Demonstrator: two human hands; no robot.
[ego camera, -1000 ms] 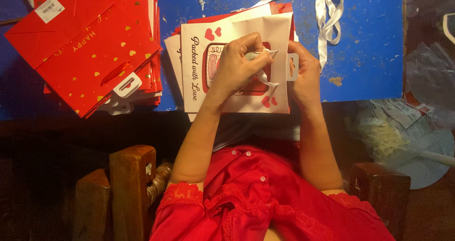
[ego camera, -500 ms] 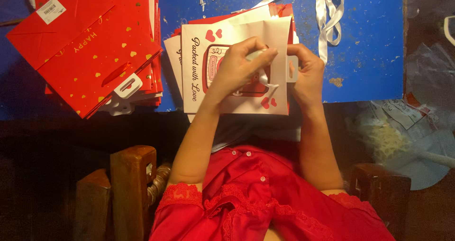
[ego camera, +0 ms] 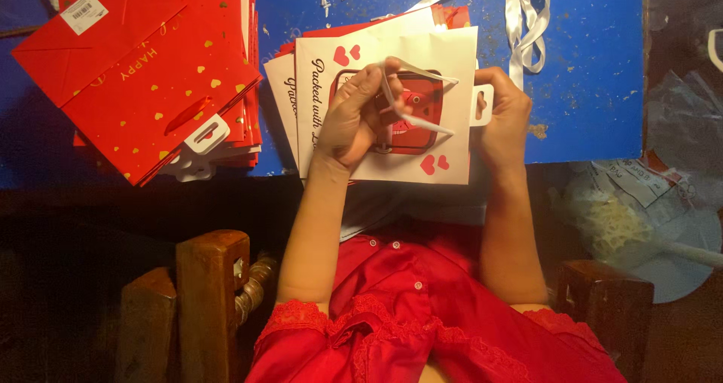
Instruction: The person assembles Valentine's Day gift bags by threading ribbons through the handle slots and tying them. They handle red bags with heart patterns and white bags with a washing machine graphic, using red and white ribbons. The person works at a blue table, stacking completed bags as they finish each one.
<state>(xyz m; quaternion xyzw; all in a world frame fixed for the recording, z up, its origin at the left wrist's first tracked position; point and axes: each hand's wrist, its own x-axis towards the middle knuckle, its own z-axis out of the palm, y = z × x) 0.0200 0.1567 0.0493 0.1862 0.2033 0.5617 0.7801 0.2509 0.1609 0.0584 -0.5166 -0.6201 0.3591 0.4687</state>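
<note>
A flat white paper gift bag (ego camera: 444, 59) with red hearts and a red picture lies on top of a small stack of similar bags on the blue table (ego camera: 587, 67). My left hand (ego camera: 354, 115) rests over the bag's middle and pinches a thin white ribbon (ego camera: 422, 119) that loops across the red picture. My right hand (ego camera: 501, 115) grips the bag's right edge, beside its white die-cut handle tab (ego camera: 482, 104).
A fanned stack of flat red gift bags (ego camera: 151, 74) with gold hearts lies on the table's left. Loose white ribbons (ego camera: 523, 21) lie at the top. Crumpled clear plastic wrapping (ego camera: 648, 210) sits lower right. Wooden chair arms (ego camera: 203, 292) flank my red-clothed lap.
My left hand has drawn the white ribbon up and to the left, so a longer loop now spans the bag's picture. The right hand has kept its hold on the bag's edge.
</note>
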